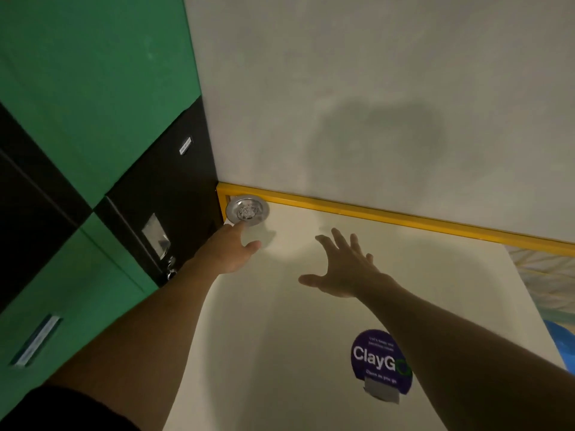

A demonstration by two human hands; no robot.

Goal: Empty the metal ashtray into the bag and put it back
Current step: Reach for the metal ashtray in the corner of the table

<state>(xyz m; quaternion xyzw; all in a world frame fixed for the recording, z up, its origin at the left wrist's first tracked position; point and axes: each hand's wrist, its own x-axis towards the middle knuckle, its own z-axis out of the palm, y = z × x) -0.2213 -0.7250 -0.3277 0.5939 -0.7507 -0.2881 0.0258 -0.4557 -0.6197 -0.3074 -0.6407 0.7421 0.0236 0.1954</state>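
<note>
Item one, our left hand: open, palm down, fingertips at the near rim of the metal ashtray; whether they touch it yet we cannot tell, and nothing is gripped. Item two, our right hand: open, fingers spread, holding nothing, hovering over the white tabletop well to the right of the ashtray. Item three, the ashtray itself: a round steel dish with grey ash in its middle, seated in the far corner of the tabletop, just beyond our left fingertips. Task standing, as we judge it: barely begun. The ashtray is unlifted and full; carrying, tipping and returning are all left to do. No bag shows in view. Item four, edges: a yellow rail runs along the far side of the table behind both hands and turns down just left of the ashtray, boxing the dish in on two sides; green and black locker doors stand close along our left arm. Item five, open room: bare tabletop between and in front of our hands, so we judge the free way out is toward us and to the right. A purple ClayGo sticker lies under our right forearm.
</note>
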